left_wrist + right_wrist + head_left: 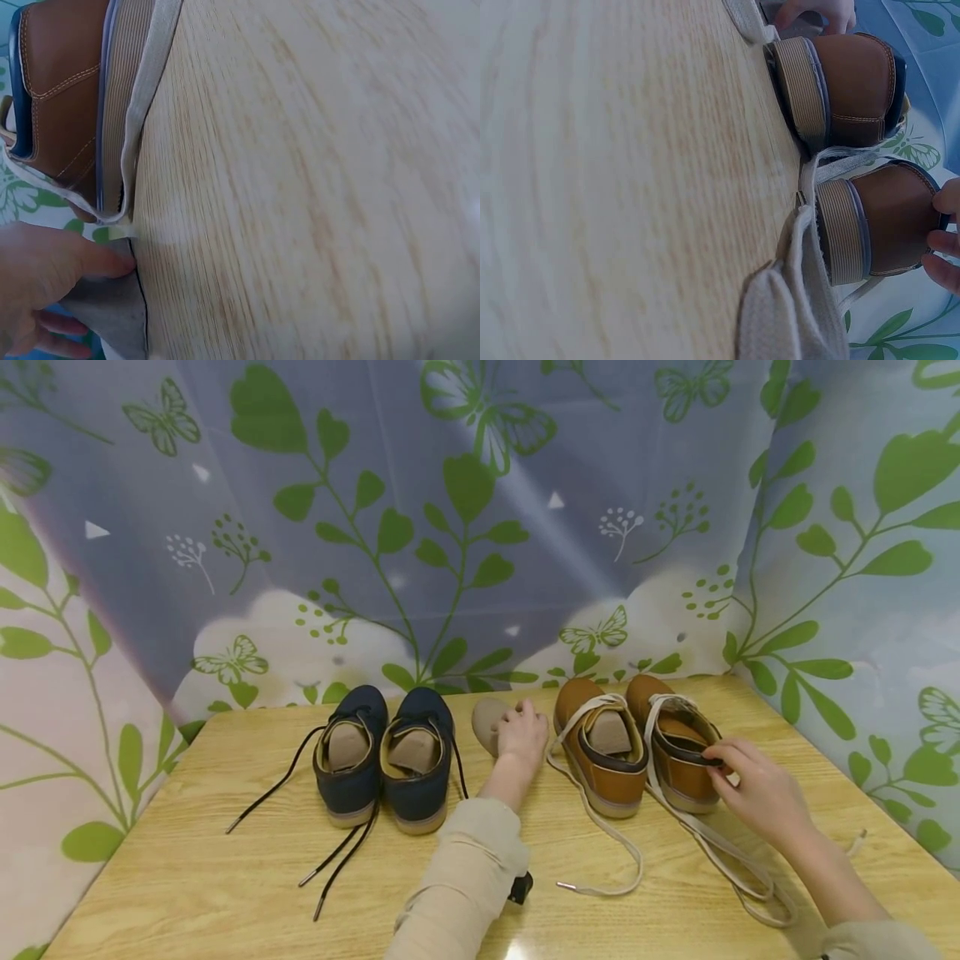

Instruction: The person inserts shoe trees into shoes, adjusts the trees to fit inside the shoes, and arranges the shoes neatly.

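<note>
Between the two pairs of shoes, my left hand (pixel 522 733) pinches a beige-grey insole (pixel 487 724), a flat piece with a rounded far end. The left wrist view has the thumb on top of the insole (pixel 116 304) at its edge. My right hand (pixel 761 789) holds the heel collar of the rightmost brown shoe (pixel 684 777), thumb and fingers at the back rim. A loose pale lace hangs over that shoe. Beside it stands the other brown shoe (pixel 611 783), a beige piece inside and its lace trailing.
To the left stand two navy shoes, one (pixel 347 785) close beside the other (pixel 416 793), with beige pieces inside and black laces loose. Long pale laces (pixel 738 868) lie on the wooden table (pixel 187 868). A leaf-patterned cloth (pixel 360 635) rises behind the table.
</note>
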{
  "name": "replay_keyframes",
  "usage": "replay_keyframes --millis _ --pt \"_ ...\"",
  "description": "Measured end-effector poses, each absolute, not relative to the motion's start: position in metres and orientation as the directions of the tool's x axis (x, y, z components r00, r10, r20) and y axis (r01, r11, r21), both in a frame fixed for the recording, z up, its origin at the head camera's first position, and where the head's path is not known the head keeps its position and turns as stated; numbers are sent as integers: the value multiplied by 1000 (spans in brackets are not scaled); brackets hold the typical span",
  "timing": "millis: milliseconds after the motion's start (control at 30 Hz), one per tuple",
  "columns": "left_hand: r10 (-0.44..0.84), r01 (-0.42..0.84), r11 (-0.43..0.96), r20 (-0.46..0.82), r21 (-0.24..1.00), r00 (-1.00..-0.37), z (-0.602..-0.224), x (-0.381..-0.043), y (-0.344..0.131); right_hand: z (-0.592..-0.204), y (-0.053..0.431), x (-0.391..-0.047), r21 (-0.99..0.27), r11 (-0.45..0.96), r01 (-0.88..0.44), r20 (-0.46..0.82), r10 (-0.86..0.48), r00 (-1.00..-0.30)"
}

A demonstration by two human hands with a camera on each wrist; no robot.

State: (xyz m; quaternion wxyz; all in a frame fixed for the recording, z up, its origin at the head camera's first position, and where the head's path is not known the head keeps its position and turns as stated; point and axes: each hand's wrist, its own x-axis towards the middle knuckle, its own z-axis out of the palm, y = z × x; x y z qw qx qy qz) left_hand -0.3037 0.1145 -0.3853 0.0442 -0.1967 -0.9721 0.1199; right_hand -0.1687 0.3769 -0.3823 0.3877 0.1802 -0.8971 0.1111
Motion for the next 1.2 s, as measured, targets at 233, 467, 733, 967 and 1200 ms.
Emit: replay_keyframes --millis 233,467,733,967,1200 --pt "370 360 886 -22 -292 -929 -383 -302 114 -382 376 -168 -58 910 -410 738 -237 -632" --pt "357 352 885 -41 -305 -933 -384 -303 117 -383 377 -169 -54 911 -408 739 -239 -631" --pt "381 367 874 -20 -318 -924 -385 -301 119 -383 377 -169 -55 911 -409 737 -239 -632" --pt "375 363 884 -18 -294 -927 -382 -301 118 -382 376 -169 -57 915 -400 739 -231 -633" --pt "379 370 881 -28 -293 -925 -381 -301 116 -382 376 -168 -57 913 -404 739 -234 -631"
